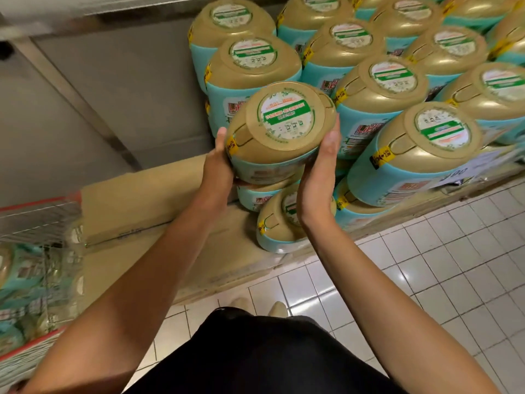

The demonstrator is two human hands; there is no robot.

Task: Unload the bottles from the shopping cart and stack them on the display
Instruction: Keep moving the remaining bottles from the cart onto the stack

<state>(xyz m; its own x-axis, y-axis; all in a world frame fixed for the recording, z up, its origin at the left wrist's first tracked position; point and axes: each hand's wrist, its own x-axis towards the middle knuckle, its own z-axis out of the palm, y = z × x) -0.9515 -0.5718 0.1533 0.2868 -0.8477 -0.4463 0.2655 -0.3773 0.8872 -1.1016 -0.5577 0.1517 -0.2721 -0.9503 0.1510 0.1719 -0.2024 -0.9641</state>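
Bottle (281, 129) between left hand (218, 163), right hand (319, 166)

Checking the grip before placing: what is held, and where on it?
The gold-lidded bottle, between both hands by its sides just under the lid: left hand cupping the left side, right hand flat against the right.
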